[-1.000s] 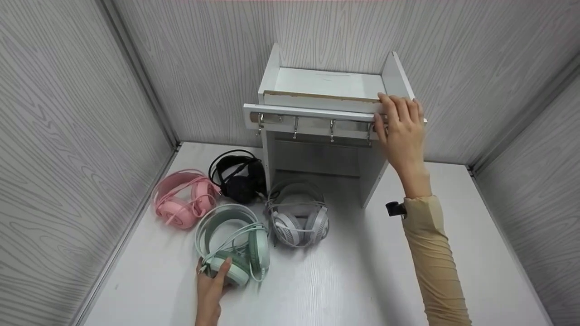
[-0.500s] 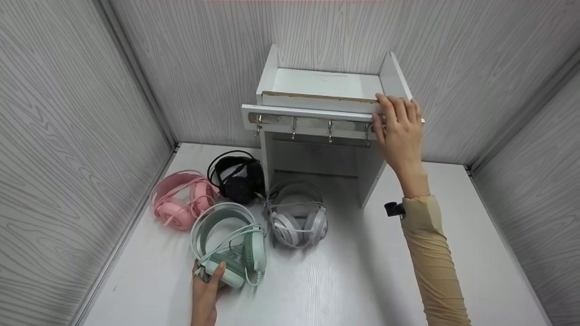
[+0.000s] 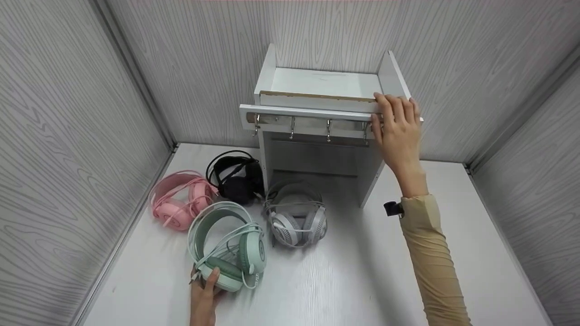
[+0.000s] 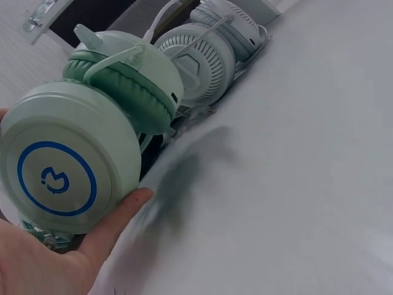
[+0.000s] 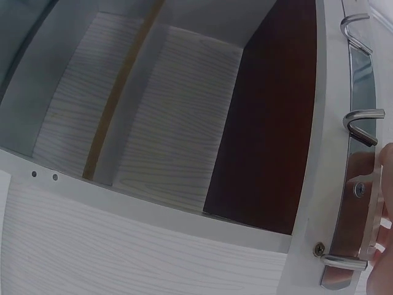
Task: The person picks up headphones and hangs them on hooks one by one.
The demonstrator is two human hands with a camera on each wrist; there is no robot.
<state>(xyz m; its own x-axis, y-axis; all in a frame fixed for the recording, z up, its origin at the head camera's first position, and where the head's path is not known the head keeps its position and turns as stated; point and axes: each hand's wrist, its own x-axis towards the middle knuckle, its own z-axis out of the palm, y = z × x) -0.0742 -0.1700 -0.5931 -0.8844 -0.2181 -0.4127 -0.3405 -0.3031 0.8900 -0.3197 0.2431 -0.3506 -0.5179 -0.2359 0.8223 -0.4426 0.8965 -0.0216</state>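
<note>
Mint green headphones [image 3: 253,253] with a cord wound round them are held in my left hand [image 3: 204,296], thumb on top of the near ear cup. In the left wrist view, that ear cup [image 4: 58,153] shows a blue ring and logo, and the headphones cast a shadow on the table. My right hand [image 3: 401,133] grips the right end of the white shelf unit's [image 3: 324,83] front rail, fingers over its top edge and thumb in front. Several metal hooks [image 3: 329,130] line this rail; none carries anything. In the right wrist view, part of the hand [image 5: 385,209] shows beside the hooks.
Grey-white headphones [image 3: 285,228] lie before the shelf unit's opening. Black headphones [image 3: 240,188] lie against its left side, and pink headphones [image 3: 174,215] farther left. Wood-grain panels [image 3: 127,81] wall in the white table [image 3: 448,217].
My left hand has shifted slightly left and towards me with the green headphones, which have turned so the right ear cup's outer face shows. The right hand keeps its grip on the rail.
</note>
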